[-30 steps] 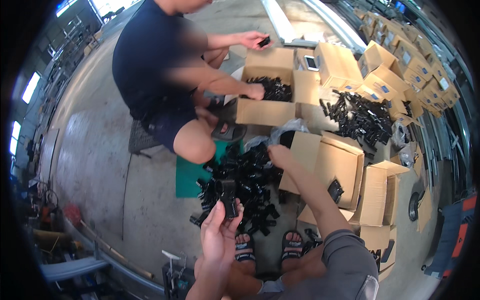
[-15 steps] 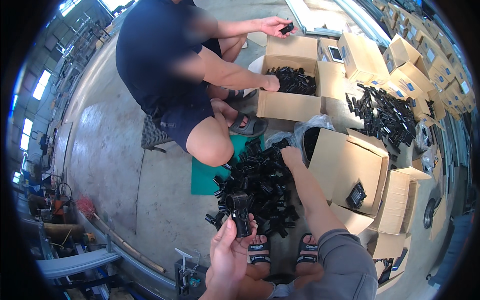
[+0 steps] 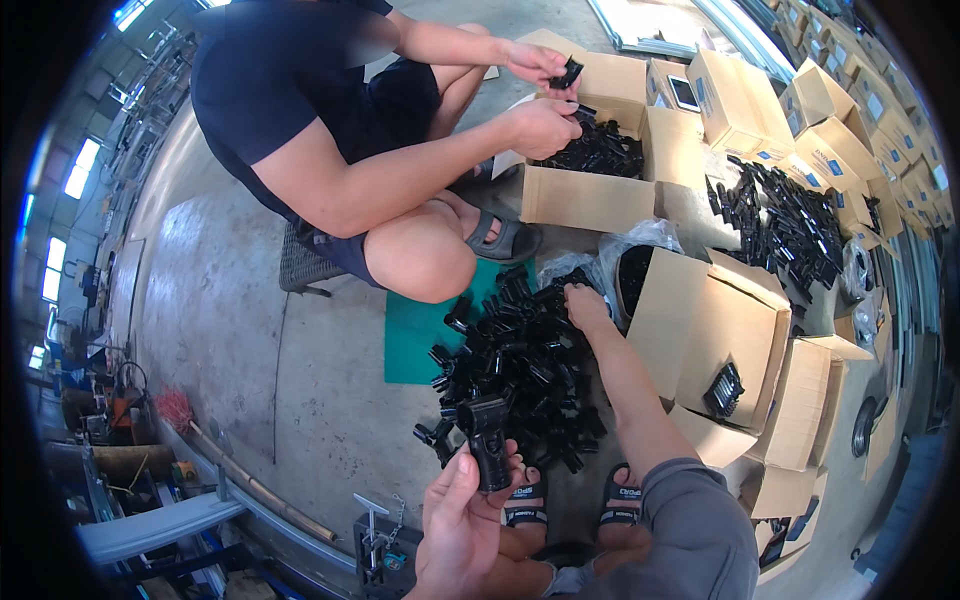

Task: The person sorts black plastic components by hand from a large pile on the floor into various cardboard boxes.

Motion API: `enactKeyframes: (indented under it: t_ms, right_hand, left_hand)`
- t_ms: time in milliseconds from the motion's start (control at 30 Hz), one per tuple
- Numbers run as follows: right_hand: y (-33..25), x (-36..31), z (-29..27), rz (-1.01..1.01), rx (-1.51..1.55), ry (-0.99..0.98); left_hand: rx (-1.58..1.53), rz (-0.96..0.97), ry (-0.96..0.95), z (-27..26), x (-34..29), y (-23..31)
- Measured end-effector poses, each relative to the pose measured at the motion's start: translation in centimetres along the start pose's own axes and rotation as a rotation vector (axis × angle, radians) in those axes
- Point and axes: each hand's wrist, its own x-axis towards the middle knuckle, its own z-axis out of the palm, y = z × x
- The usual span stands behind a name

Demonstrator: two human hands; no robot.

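My left hand (image 3: 465, 515) grips a black T-shaped pipe fitting (image 3: 487, 440) between thumb and fingers, held upright before me. Beyond it a heap of the same black fittings (image 3: 520, 365) lies on the floor, partly over a green mat (image 3: 412, 345). My right hand (image 3: 586, 305) reaches to the far right edge of that heap, beside a clear plastic bag (image 3: 640, 238). Its fingers are bent together among black pieces; what they hold cannot be made out.
Across from me a seated person holds a small black part (image 3: 567, 73) over an open carton (image 3: 590, 198) of black pieces. Another open carton (image 3: 665, 310) stands by my right forearm. More black parts (image 3: 780, 220) lie at the right. A long-handled broom (image 3: 255, 480) is at left.
The other person's near hand has risen out of the carton toward their other hand and the part in it. My left hand still holds the fitting; my right stays at the heap.
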Motion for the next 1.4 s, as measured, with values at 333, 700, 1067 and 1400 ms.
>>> enactKeyframes:
  t_ms: [333,700,1067,1400]
  right_hand:
    - [-7.2,-6.5,-16.2,-0.165,0.683,0.182]
    - [-19.0,-30.7,-31.5,-0.344,0.837,0.306]
    - [-18.5,-32.7,-30.1,-0.490,0.694,0.629]
    - [-18.4,-34.0,-30.3,-0.294,0.737,0.583]
  left_hand:
    - [-0.001,0.044,-0.009,-0.5,-0.3,0.1]
    - [-0.075,0.166,-0.220,1.0,-3.0,-3.5]
    - [-0.030,0.262,-0.336,2.1,-4.6,-4.9]
    - [-0.030,0.230,-0.346,2.6,-4.6,-5.6]
